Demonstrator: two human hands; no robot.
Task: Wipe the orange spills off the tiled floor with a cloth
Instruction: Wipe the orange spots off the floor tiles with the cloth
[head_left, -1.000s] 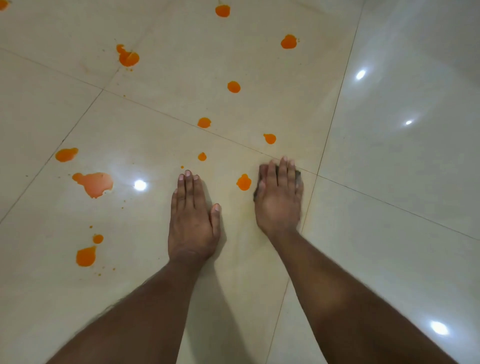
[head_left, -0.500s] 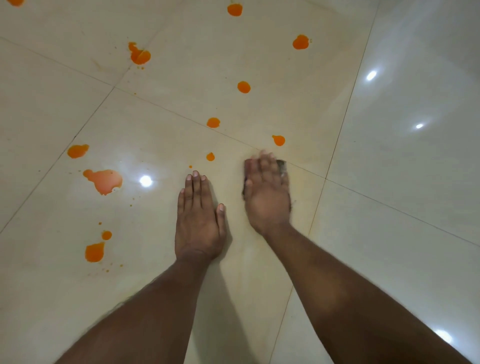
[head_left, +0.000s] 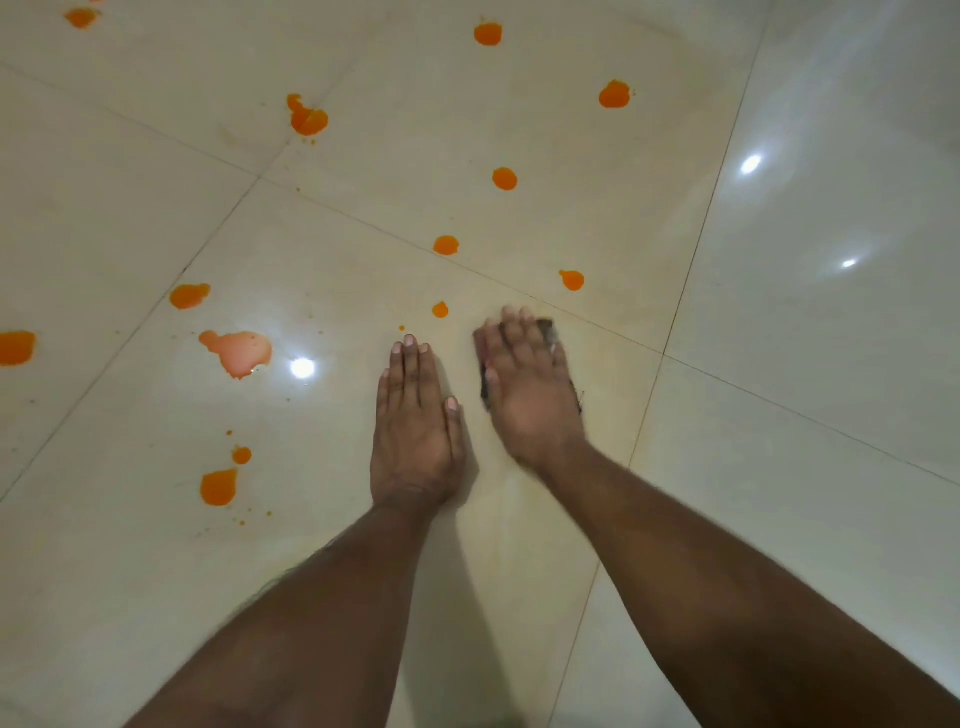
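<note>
No text, label, brand, number or sign can be read anywhere in the view.

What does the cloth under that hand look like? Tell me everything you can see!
The cloth is dark, greyish-brown and looks small. Most of it is hidden under the right hand, whose flat fingers press it onto the glossy cream tiled floor. Only thin edges peek out by the fingertips and along both sides of the hand. It is blurred, so its weave cannot be told.
</note>
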